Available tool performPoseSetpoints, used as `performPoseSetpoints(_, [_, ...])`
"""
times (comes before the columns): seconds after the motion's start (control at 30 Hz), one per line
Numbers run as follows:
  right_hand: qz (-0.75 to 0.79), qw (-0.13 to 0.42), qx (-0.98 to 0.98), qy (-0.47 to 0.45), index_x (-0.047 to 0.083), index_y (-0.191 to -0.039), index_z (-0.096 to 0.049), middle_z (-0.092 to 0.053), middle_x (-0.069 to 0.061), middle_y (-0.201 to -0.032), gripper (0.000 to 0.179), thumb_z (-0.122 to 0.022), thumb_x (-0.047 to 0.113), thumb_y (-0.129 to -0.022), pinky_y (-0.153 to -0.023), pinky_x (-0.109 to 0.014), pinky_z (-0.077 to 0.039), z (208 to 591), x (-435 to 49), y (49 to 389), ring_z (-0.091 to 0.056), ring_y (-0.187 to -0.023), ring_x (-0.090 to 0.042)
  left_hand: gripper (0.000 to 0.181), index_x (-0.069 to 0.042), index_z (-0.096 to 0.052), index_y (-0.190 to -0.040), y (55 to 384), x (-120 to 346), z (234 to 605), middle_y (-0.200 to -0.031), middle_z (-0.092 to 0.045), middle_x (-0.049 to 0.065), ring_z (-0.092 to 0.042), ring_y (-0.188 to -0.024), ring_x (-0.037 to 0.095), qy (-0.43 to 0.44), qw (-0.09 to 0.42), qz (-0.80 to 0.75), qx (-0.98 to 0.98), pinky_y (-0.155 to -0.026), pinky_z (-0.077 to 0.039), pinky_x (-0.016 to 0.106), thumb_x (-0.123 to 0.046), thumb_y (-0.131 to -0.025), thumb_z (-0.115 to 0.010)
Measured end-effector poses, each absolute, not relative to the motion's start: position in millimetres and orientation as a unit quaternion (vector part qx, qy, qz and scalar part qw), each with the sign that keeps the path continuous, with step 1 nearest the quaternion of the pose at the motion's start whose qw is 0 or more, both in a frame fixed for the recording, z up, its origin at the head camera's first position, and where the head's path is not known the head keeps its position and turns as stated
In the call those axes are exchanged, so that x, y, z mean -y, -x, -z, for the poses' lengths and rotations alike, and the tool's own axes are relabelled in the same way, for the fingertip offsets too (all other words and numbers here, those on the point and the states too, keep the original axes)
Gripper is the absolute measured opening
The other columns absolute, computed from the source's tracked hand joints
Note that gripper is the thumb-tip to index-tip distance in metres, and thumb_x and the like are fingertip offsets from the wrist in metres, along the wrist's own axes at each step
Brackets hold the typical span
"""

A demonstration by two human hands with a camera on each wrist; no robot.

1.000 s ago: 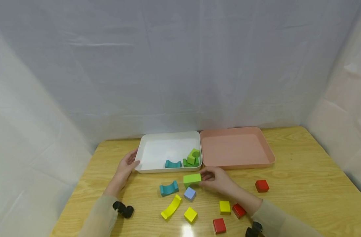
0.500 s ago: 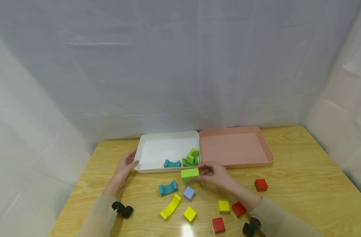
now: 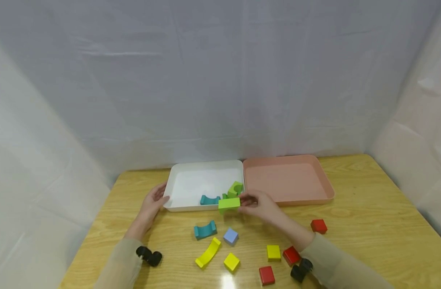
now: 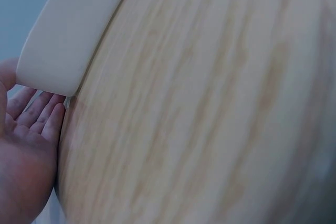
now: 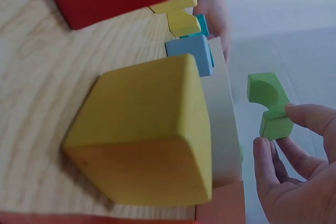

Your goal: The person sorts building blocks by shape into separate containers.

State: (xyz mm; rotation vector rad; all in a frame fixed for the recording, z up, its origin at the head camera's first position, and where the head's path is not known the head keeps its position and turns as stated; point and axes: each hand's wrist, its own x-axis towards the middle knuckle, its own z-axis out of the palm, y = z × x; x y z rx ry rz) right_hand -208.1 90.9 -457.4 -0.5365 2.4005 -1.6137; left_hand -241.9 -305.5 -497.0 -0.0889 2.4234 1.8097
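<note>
My right hand (image 3: 260,206) pinches a light green arch block (image 3: 229,204) between thumb and fingertips, over the front rim of the white tray (image 3: 193,174). The block's curved notch shows in the right wrist view, where the arch block (image 5: 277,128) is clear of the table. At the tray's left side my left hand (image 3: 150,204) grips the corner, thumb over the rim. In the left wrist view the fingers of this hand (image 4: 29,145) lie along the tray's outer wall. Inside the tray are a teal arch block (image 3: 210,200) and a green arch block (image 3: 235,188) on another, partly hidden one.
A pink tray (image 3: 287,178) adjoins the white one. On the wooden table (image 3: 372,224) lie a teal arch block (image 3: 205,230), a yellow curved block (image 3: 208,253), a blue cube (image 3: 231,236), yellow cubes (image 3: 273,253) and several red blocks (image 3: 267,275). White sheeting (image 3: 220,80) hangs behind.
My right hand has lifted the light green arch block from in front of the white tray and moved it forward and slightly left to the rim. The left hand stays put.
</note>
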Motion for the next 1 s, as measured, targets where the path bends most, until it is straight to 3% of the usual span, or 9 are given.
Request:
performPoseSetpoints(0.23, [0.548,0.093,-0.815,0.164,-0.006,-0.127,-0.069,-0.073,-0.023,-0.122,0.036,-0.077,0.007,-0.095,-0.096,-0.04,-0.063,452.4,-85.6,217.0,-0.07,-0.107,-0.027,0.065,-0.003,-0.026,-0.167,243.4,307.3,497.9,-0.173,-0.029,0.022,-0.031,-0.159,0.035,0.033,0.061,-0.594,-0.801,-0.113,-0.036,0.014,-0.009,-0.11,-0.056])
performPoseSetpoints(0.3, [0.546,0.092,-0.818,0.157,-0.005,-0.127,-0.069,-0.073,-0.022,-0.121,0.035,-0.077,0.008,-0.095,-0.095,-0.04,-0.063,452.2,-84.0,219.7,-0.07,-0.107,-0.027,0.064,-0.003,-0.027,-0.167,243.4,307.4,498.0,-0.173,-0.029,0.022,-0.031,-0.159,0.035,0.032,0.06,-0.594,-0.802,-0.112,-0.035,0.014,-0.009,-0.11,-0.056])
performPoseSetpoints(0.43, [0.54,0.089,-0.825,0.141,-0.003,-0.128,-0.069,-0.074,-0.02,-0.121,0.036,-0.077,0.01,-0.096,-0.091,-0.037,-0.063,451.8,-80.8,223.8,-0.07,-0.105,-0.025,0.064,-0.002,-0.027,-0.167,242.8,307.1,498.1,-0.173,-0.03,0.022,-0.032,-0.158,0.034,0.031,0.06,-0.594,-0.802,-0.098,-0.035,0.003,-0.008,-0.109,-0.056])
performPoseSetpoints(0.57, [0.535,0.087,-0.831,0.127,-0.002,-0.129,-0.07,-0.074,-0.019,-0.121,0.036,-0.078,0.012,-0.096,-0.089,-0.034,-0.062,452.1,-78.5,228.9,-0.07,-0.105,-0.026,0.065,-0.002,-0.028,-0.167,242.3,307.0,498.2,-0.173,-0.03,0.023,-0.032,-0.158,0.035,0.031,0.06,-0.593,-0.802,-0.099,-0.035,0.004,-0.008,-0.109,-0.056])
performPoseSetpoints(0.67, [0.535,0.086,-0.831,0.124,-0.003,-0.129,-0.07,-0.074,-0.02,-0.121,0.037,-0.078,0.013,-0.096,-0.089,-0.033,-0.063,453.0,-76.8,233.7,-0.071,-0.106,-0.027,0.064,-0.002,-0.028,-0.167,242.5,307.6,498.0,-0.173,-0.03,0.022,-0.032,-0.159,0.035,0.032,0.06,-0.592,-0.803,-0.11,-0.035,0.013,-0.008,-0.109,-0.056])
performPoseSetpoints(0.8, [0.536,0.082,-0.832,0.118,-0.002,-0.128,-0.071,-0.075,-0.02,-0.12,0.036,-0.078,0.014,-0.096,-0.092,-0.036,-0.063,453.8,-73.6,239.5,-0.072,-0.108,-0.029,0.064,-0.002,-0.028,-0.166,243.1,308.0,498.6,-0.173,-0.03,0.023,-0.031,-0.159,0.036,0.032,0.057,-0.593,-0.803,-0.128,-0.031,0.037,-0.007,-0.109,-0.056])
performPoseSetpoints(0.87, [0.537,0.083,-0.832,0.113,-0.001,-0.128,-0.071,-0.075,-0.02,-0.121,0.036,-0.078,0.013,-0.097,-0.094,-0.037,-0.063,453.9,-71.9,241.8,-0.072,-0.109,-0.029,0.064,-0.002,-0.027,-0.166,243.2,308.3,499.2,-0.173,-0.03,0.023,-0.031,-0.159,0.037,0.031,0.056,-0.594,-0.802,-0.131,-0.027,0.046,-0.006,-0.109,-0.056])
performPoseSetpoints(1.0, [0.543,0.092,-0.829,0.096,0.001,-0.128,-0.071,-0.074,-0.018,-0.122,0.035,-0.078,0.014,-0.096,-0.097,-0.038,-0.062,452.9,-68.3,245.0,-0.071,-0.11,-0.028,0.065,-0.001,-0.027,-0.167,242.7,308.9,500.3,-0.173,-0.028,0.024,-0.03,-0.16,0.037,0.032,0.059,-0.595,-0.801,-0.132,-0.025,0.05,-0.006,-0.109,-0.056])
